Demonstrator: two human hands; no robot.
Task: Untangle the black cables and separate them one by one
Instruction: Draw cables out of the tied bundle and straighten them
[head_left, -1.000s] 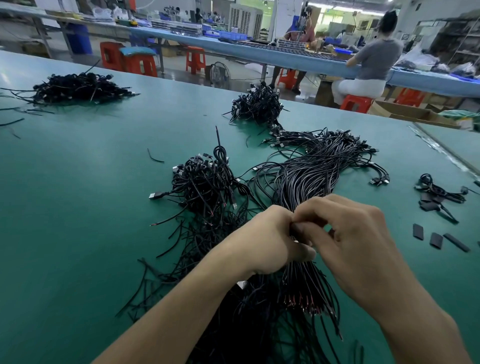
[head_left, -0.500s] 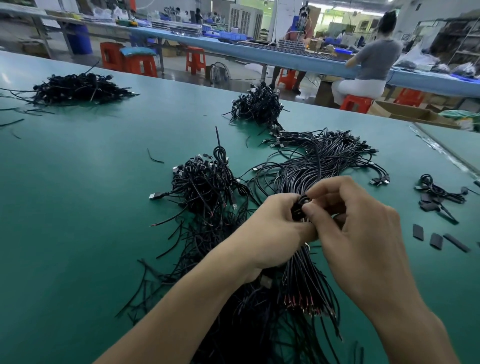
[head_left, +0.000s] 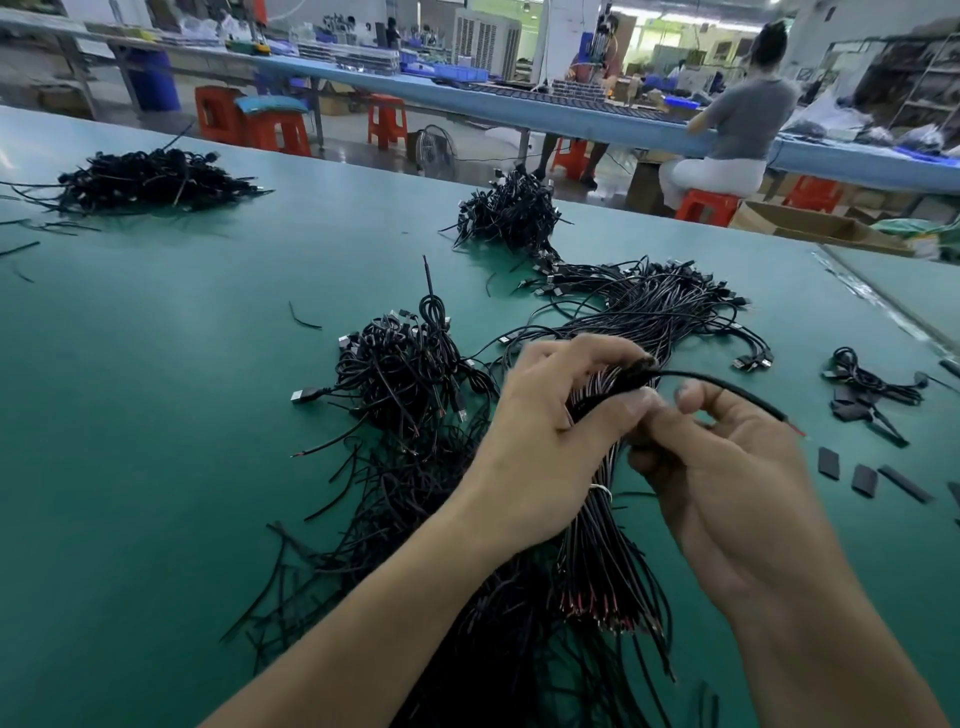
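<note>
- Green tabletop (head_left: 156, 467) carries several heaps of black cables (head_left: 405, 374); short black sleeve pieces (head_left: 863, 480) lie at its right.
- Left hand (head_left: 545, 431) grips the tied cable bundle (head_left: 602, 545) at tabletop centre; right hand (head_left: 727, 493) pinches the same bundle; one loose cable (head_left: 727, 385) juts rightward.
- Beyond: blue workbench (head_left: 467, 101), red stools (head_left: 387, 119), a seated person (head_left: 748, 124).
</note>
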